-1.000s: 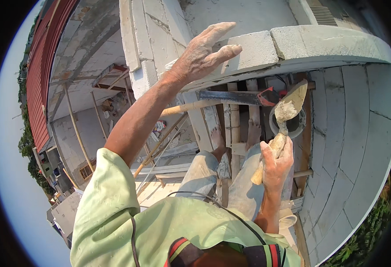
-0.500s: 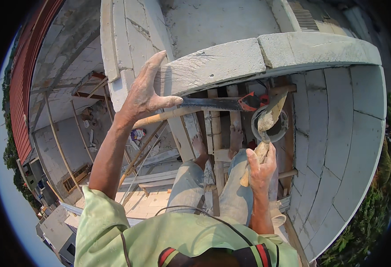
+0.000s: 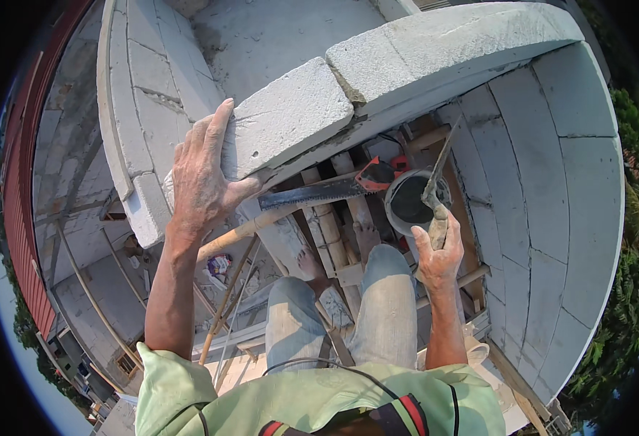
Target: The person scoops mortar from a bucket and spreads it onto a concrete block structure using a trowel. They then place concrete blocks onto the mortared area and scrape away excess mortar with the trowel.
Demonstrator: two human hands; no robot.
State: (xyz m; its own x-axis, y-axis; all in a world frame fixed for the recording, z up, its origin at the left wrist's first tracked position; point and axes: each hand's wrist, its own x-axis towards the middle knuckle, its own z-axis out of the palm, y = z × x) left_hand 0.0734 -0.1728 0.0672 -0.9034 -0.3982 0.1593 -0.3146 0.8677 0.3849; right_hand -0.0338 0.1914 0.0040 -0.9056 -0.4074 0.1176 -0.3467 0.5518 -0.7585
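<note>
Currently: left hand spread at concrete block's 8 o'clock end; right hand gripping trowel.
Bucket at right hand's 11 o'clock, handsaw at bucket's 9.

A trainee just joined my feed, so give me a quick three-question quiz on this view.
1. Which hand grips the trowel?
2. True or false: the bucket is to the left of the red-handled saw.
3. Fill in: the left hand is spread at the end of a white ____.

Key:
1. The right hand.
2. False; it is at the saw's right.
3. Block.
</note>
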